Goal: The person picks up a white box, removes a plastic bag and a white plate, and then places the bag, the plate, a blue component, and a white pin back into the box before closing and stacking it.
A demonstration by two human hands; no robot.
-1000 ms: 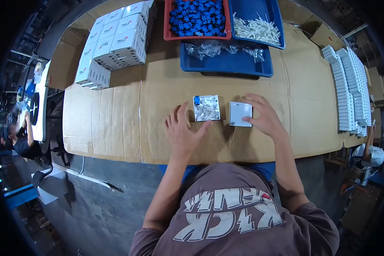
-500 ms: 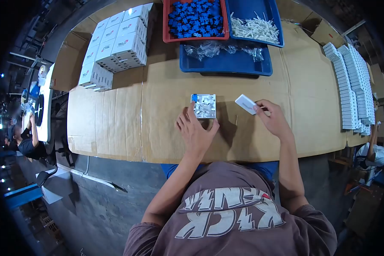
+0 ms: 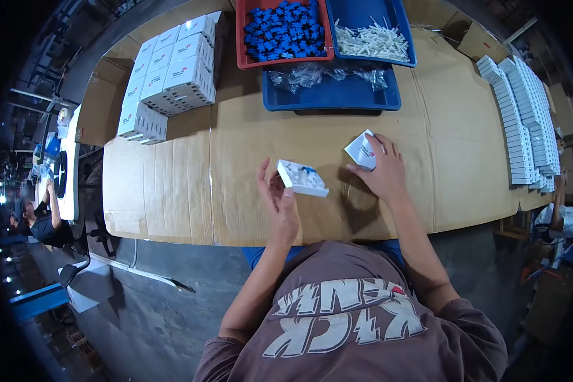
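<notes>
My left hand [image 3: 279,207] grips a small white open box [image 3: 305,186] at its left side, thumb in front, and the box is tilted above the cardboard. Small white pieces and a blue piece [image 3: 309,170] show inside it. To the right, my right hand [image 3: 386,172] is closed on a white box lid [image 3: 361,151] with a printed logo facing up. Lid and box are apart. Some of the left fingers are hidden behind the box.
Beyond my hands stand a red tray [image 3: 330,56] of blue pieces, a blue tray [image 3: 414,57] of white pieces and a blue tray [image 3: 331,104] with clear plastic bags. White boxes [image 3: 188,76] are stacked at left, more stacks [image 3: 522,140] at right. A person [image 3: 48,219] is at far left.
My left hand has lifted the box off the cardboard and tilted it. My right hand has moved left with the lid, whose printed face is now turned up.
</notes>
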